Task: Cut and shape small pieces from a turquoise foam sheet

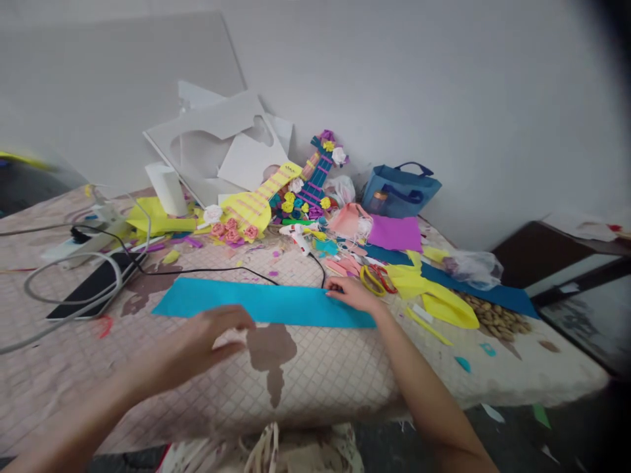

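Note:
A long strip of blue paper (276, 302) lies flat across the table in front of me. My left hand (227, 325) is at its near edge, left of the middle; the fingers are bent, with the thumb apart and nothing visible between them. Farther right, my right hand (352, 293) rests over the strip, its curled fingers closed at the far edge. Just beyond that hand are a white glue gun (297, 238) and scissors with yellow and red handles (377, 279).
Flower-decorated yellow (254, 203) and dark blue guitar shapes (318, 174) stand at the back. White board offcuts (207, 141) lean behind them. A tablet (98, 286), cables and a power strip (81, 246) lie left. Yellow paper (428, 289), peanuts (495, 318) and a blue bag (401, 190) are right.

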### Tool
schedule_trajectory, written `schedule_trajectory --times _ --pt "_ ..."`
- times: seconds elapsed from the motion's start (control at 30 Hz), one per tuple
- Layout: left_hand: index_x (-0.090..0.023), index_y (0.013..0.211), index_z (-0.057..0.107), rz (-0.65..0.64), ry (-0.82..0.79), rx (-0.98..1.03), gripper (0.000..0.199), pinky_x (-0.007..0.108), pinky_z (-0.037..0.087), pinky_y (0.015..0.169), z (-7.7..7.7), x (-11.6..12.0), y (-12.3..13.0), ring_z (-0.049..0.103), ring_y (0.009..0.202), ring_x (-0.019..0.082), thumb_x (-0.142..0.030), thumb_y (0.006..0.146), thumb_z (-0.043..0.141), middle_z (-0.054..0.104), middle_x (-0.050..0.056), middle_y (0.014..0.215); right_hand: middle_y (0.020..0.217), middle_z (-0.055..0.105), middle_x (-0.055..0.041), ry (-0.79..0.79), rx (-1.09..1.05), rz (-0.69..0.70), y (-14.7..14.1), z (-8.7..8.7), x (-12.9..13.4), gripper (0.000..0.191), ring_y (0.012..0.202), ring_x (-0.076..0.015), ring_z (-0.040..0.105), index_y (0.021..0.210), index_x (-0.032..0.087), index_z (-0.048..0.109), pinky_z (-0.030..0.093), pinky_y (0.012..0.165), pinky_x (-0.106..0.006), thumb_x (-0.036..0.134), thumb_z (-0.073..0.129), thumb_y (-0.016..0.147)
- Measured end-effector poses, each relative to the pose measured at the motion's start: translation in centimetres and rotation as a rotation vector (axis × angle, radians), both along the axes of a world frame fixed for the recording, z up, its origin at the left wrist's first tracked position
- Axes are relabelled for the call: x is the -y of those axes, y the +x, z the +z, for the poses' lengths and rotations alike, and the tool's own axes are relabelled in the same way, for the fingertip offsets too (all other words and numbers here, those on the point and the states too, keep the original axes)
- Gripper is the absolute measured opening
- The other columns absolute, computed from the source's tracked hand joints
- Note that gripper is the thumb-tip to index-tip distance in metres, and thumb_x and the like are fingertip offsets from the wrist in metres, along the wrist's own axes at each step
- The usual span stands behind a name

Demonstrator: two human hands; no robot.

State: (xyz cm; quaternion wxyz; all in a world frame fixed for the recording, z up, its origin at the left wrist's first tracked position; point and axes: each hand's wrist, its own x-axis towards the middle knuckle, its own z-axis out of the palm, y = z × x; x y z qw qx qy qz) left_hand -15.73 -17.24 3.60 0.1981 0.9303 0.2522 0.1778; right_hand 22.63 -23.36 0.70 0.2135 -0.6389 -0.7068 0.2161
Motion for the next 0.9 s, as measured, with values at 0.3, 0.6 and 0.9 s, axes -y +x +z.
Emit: schedule_trajectory --times 0.3,0.6,0.9 --pt "-0.017 0.115 0.06 -0.166 0.384 -0.382 0.042 0.044 0.043 0.091 -2.9 -5.7 2.8 0.057 0.11 0.03 -0.002 0.081 0.041 0.06 0.013 0.125 0.11 0.059 -0.0079 0.182 0.157 0.057 -2.5 0.8 2.8 0.026 0.11 -0.0247 0.051 0.103 0.023 0.059 0.039 0.096 -0.042 0.037 0.064 0.081" --pt "-0.017 0.103 0.064 -0.128 0.284 -0.261 0.033 0.037 0.046 0.085 -1.6 -6.9 2.0 0.063 0.095 0.024 -0.016 0.09 0.034 0.068 0.011 0.106 0.107 0.063 -0.0093 0.17 0.217 0.091 -2.4 -0.3 5.1 0.02 0.1 -0.0217 0.057 0.101 0.021 0.06 0.045 0.09 -0.039 0.022 0.041 0.094" --pt "-0.021 0.089 0.067 -0.088 0.045 -0.314 0.026 0.028 0.044 0.071 0.3 -7.4 1.7 0.063 0.081 0.02 -0.034 0.087 0.043 0.071 0.005 0.092 0.113 0.06 -0.0095 0.14 0.279 0.185 -3.1 0.4 4.8 0.016 0.107 -0.0238 0.054 0.102 0.021 0.059 0.045 0.091 -0.04 0.027 0.056 0.088"
